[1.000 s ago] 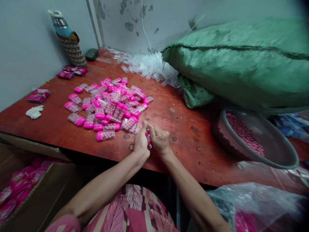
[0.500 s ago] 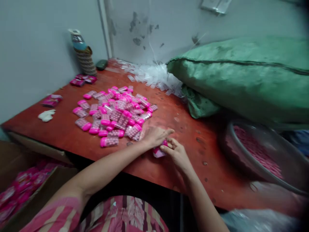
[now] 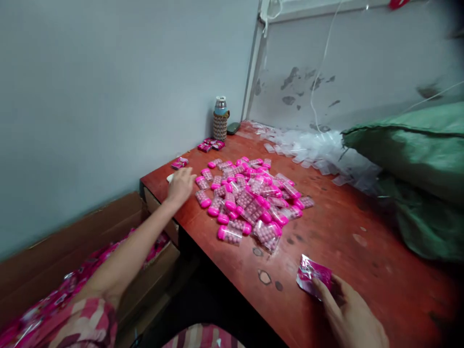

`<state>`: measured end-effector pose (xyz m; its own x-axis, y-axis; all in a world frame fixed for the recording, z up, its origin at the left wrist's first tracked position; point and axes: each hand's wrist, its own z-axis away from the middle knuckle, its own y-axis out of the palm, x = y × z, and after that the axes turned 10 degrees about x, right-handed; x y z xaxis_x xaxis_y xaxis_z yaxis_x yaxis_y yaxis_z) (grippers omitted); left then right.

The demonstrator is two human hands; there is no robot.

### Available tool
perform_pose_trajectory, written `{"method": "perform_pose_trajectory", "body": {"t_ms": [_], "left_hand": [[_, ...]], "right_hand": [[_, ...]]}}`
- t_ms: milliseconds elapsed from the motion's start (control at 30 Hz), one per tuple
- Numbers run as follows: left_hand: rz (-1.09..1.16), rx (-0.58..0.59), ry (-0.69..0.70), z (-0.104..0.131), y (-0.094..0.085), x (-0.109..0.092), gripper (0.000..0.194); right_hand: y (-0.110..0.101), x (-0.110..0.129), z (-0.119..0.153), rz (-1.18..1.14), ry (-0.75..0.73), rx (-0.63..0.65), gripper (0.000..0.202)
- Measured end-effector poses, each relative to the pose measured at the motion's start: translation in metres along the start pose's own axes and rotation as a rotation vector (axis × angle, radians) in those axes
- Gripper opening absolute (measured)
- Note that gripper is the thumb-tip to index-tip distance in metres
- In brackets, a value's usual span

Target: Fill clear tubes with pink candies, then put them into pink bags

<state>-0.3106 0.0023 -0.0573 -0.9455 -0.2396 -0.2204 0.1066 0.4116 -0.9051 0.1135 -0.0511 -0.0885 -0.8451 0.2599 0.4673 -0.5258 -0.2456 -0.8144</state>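
Observation:
My right hand pinches a shiny pink foil packet by its right edge, above the front of the red table. My left hand is stretched out to the far left table edge, fingers loosely apart. It partly covers a crumpled white scrap; whether it touches the scrap I cannot tell. Just behind that hand lies another pink packet. Between my hands spreads a heap of small clear bottles with pink caps and pink balls inside.
A cardboard box of pink packets stands below the table's left edge. At the back are a flask in a woven sleeve, several pink packets and a pile of clear plastic pieces. A large green sack lies at right.
My view has swung left. My left hand has left the packet and moved to the far left edge. My right hand keeps the packet, now apart from the left.

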Motion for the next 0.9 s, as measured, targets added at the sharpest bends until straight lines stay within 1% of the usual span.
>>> {"method": "perform_pose_trajectory", "body": {"t_ms": [33, 67, 100, 133, 167, 200, 267, 367, 433, 500, 533, 633, 700, 767, 800, 833, 900], "left_hand": [[-0.077, 0.053, -0.092, -0.008, 0.004, 0.025, 0.033], [-0.140, 0.114, -0.166, -0.014, 0.009, 0.046, 0.036], [-0.186, 0.191, -0.222, -0.017, 0.013, 0.062, 0.038], [-0.203, 0.268, -0.248, -0.018, 0.017, 0.074, 0.037], [-0.201, 0.312, -0.257, -0.018, 0.021, 0.082, 0.035], [-0.195, 0.341, -0.258, -0.016, 0.023, 0.087, 0.033], [-0.190, 0.335, -0.236, -0.011, 0.024, 0.090, 0.032], [-0.207, 0.258, -0.160, 0.000, 0.018, 0.086, 0.036], [-0.189, 0.175, -0.117, 0.011, 0.013, 0.082, 0.037], [-0.155, 0.091, -0.062, 0.024, 0.009, 0.076, 0.038], [-0.140, 0.070, -0.033, 0.032, 0.008, 0.072, 0.037], [-0.122, 0.081, 0.078, 0.055, 0.006, 0.056, 0.038], [-0.086, 0.027, 0.161, 0.068, 0.002, 0.035, 0.041], [0.014, -0.058, 0.253, 0.082, -0.006, 0.002, 0.042], [0.080, -0.038, 0.333, 0.089, -0.010, -0.019, 0.041], [0.153, 0.005, 0.448, 0.097, -0.013, -0.043, 0.039], [0.301, 0.146, 0.682, 0.114, -0.013, -0.096, 0.035]], "right_hand": [[0.001, 0.001, 0.002, 0.080, -0.016, -0.009, 0.059], [0.002, 0.002, 0.003, 0.136, -0.027, -0.021, 0.060], [0.004, 0.003, 0.004, 0.174, -0.031, -0.038, 0.060], [0.007, 0.004, 0.005, 0.194, -0.034, -0.058, 0.060], [0.011, 0.004, 0.005, 0.201, -0.038, -0.084, 0.059], [0.014, 0.003, 0.006, 0.198, -0.044, -0.116, 0.058], [0.019, 0.002, 0.007, 0.172, -0.069, -0.195, 0.056], [0.026, 0.002, 0.011, 0.112, -0.108, -0.287, 0.053], [0.029, 0.004, 0.013, 0.069, -0.123, -0.300, 0.050], [0.032, 0.007, 0.016, 0.032, -0.139, -0.280, 0.048], [0.033, 0.008, 0.017, 0.020, -0.147, -0.267, 0.047], [0.032, 0.010, 0.018, -0.022, -0.184, -0.237, 0.044], [0.028, 0.008, 0.018, -0.104, -0.223, -0.213, 0.042], [0.025, 0.003, 0.019, -0.231, -0.238, -0.178, 0.040], [0.024, 0.000, 0.020, -0.298, -0.233, -0.165, 0.039], [0.024, -0.002, 0.020, -0.362, -0.225, -0.161, 0.039], [0.024, -0.006, 0.023, -0.470, -0.217, -0.174, 0.039]]}}
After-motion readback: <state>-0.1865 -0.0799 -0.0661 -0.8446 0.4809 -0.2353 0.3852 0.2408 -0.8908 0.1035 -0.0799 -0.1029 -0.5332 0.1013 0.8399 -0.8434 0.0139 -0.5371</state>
